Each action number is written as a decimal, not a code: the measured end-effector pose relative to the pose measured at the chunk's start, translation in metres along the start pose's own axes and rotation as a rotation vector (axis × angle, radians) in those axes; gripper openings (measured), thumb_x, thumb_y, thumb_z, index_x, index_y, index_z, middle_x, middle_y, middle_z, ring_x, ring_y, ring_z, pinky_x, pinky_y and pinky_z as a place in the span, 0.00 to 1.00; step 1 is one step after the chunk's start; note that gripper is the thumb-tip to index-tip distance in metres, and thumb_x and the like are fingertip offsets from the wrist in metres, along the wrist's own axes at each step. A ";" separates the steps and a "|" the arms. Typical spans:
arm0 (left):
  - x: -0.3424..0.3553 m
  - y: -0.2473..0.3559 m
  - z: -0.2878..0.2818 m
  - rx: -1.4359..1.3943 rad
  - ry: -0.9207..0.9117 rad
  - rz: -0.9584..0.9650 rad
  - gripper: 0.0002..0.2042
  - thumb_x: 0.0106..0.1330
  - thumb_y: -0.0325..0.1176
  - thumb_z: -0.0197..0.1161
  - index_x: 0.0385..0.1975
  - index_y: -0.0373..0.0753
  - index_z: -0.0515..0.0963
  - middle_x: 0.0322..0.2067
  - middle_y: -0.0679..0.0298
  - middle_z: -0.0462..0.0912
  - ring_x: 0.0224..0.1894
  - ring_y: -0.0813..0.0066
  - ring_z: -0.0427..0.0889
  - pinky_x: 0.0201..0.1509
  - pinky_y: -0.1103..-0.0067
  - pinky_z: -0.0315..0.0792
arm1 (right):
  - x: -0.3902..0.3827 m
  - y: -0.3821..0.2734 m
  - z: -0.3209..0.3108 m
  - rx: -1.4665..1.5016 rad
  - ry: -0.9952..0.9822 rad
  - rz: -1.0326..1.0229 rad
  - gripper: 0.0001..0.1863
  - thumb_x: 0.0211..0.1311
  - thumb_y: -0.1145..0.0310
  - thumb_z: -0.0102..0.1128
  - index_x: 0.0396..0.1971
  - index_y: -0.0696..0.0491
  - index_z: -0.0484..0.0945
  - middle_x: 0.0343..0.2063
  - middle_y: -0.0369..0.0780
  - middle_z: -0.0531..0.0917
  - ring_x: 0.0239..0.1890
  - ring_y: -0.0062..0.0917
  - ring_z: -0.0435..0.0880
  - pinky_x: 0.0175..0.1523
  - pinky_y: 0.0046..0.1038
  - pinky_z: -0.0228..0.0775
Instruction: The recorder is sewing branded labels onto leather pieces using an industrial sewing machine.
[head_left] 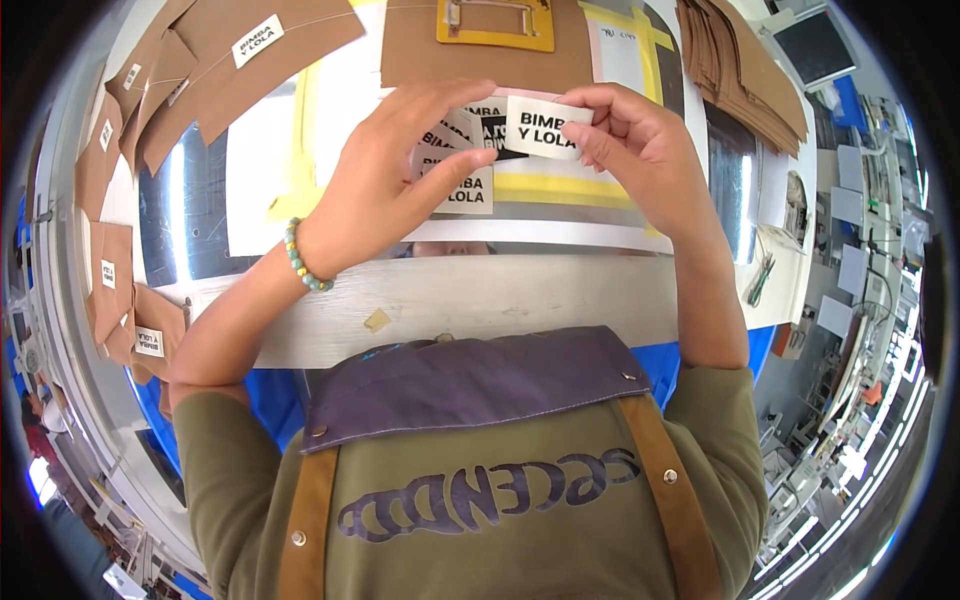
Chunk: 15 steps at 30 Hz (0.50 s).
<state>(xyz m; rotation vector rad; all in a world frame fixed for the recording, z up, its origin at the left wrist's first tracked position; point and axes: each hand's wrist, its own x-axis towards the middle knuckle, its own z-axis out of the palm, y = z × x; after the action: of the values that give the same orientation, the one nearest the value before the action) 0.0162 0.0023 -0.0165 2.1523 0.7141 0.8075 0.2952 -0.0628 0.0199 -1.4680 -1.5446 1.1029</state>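
My right hand (648, 145) pinches a small white label (537, 118) with black print between thumb and fingers, holding it above the work surface. My left hand (385, 165) is curved just to its left, with thumb and fingers apart. Beneath and beside the left thumb lie several loose white labels (468, 200) with black print. A black label with white print (497, 133) shows between the hands, partly covered by the held one. Beyond the hands lies a brown panel (430, 65), bearing a yellow frame (548, 28) with a cut-out.
Brown pieces with white labels (180, 90) spread along the table's left side. A stack of brown pieces (740, 80) lies at the far right. Yellow tape (570, 190) edges the work area. A small tan scrap (376, 320) rests near the front edge, and a green tool (762, 280) lies right.
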 end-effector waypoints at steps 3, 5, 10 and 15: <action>0.009 0.013 0.002 -0.263 -0.038 -0.255 0.19 0.75 0.30 0.71 0.64 0.35 0.83 0.49 0.61 0.90 0.51 0.74 0.86 0.60 0.74 0.80 | 0.009 -0.005 0.009 0.164 -0.057 0.053 0.11 0.75 0.69 0.71 0.50 0.58 0.88 0.37 0.35 0.88 0.35 0.13 0.82 0.41 0.20 0.75; 0.012 0.007 0.004 -0.272 -0.024 -0.273 0.17 0.73 0.29 0.72 0.60 0.34 0.84 0.43 0.60 0.91 0.46 0.74 0.87 0.55 0.74 0.81 | 0.017 -0.003 0.011 0.028 -0.067 -0.029 0.11 0.75 0.69 0.71 0.50 0.57 0.89 0.37 0.36 0.89 0.35 0.14 0.83 0.41 0.20 0.76; 0.012 -0.011 0.006 -0.261 0.071 -0.214 0.14 0.72 0.28 0.73 0.55 0.32 0.85 0.39 0.59 0.92 0.42 0.72 0.90 0.50 0.74 0.82 | 0.044 -0.008 0.007 -0.297 -0.100 -0.237 0.11 0.74 0.68 0.70 0.50 0.55 0.90 0.38 0.37 0.91 0.35 0.16 0.86 0.41 0.22 0.77; 0.029 -0.030 -0.022 -0.051 0.133 -0.043 0.14 0.73 0.29 0.71 0.56 0.33 0.85 0.45 0.56 0.91 0.47 0.65 0.91 0.54 0.71 0.83 | 0.112 0.014 -0.017 -0.398 0.078 -0.093 0.13 0.73 0.65 0.72 0.51 0.54 0.91 0.34 0.36 0.90 0.33 0.17 0.84 0.40 0.23 0.76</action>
<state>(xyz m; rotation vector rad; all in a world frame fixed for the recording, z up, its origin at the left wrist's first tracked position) 0.0121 0.0494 -0.0182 2.0452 0.7961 0.9420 0.3062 0.0503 0.0074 -1.6536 -1.8296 0.6996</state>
